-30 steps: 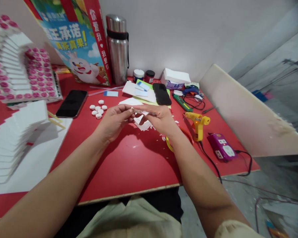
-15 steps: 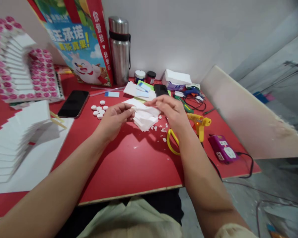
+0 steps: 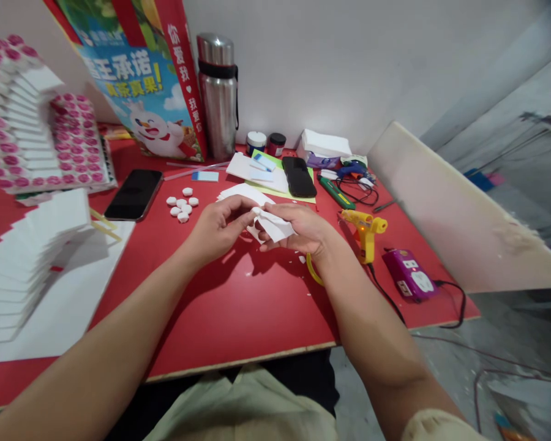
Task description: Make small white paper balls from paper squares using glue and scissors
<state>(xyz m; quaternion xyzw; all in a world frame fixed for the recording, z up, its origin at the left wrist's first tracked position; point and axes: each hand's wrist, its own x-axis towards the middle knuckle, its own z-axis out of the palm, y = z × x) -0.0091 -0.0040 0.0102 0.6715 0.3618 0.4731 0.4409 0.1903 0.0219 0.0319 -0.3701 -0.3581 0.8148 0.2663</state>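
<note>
Between my two hands, above the red table, is a piece of thin white tissue paper (image 3: 278, 229), gathered and creased. My left hand (image 3: 220, 226) pinches its bunched left end between thumb and fingers. Around its right side my right hand (image 3: 298, 226) is curled, thumb on top and fingers beneath. A stack of white paper (image 3: 239, 192) lies just behind the hands. Left of my left hand sits a cluster of small white rounded pieces (image 3: 182, 208). Yellow-handled scissors (image 3: 314, 269) are partly hidden under my right wrist, with white scraps close by.
A yellow glue gun (image 3: 365, 229) and a purple power strip (image 3: 409, 275) with cords are at right. Toward the back stand a steel thermos (image 3: 217, 98), two jars and a printed bag (image 3: 142, 92). Phones, fanned white cards (image 3: 32, 257) and a pink-and-white paper model (image 3: 78, 138) also occupy the table.
My right hand has turned and closed around the tissue paper, which was spread wider before and is now more gathered. The left hand still pinches its end.
</note>
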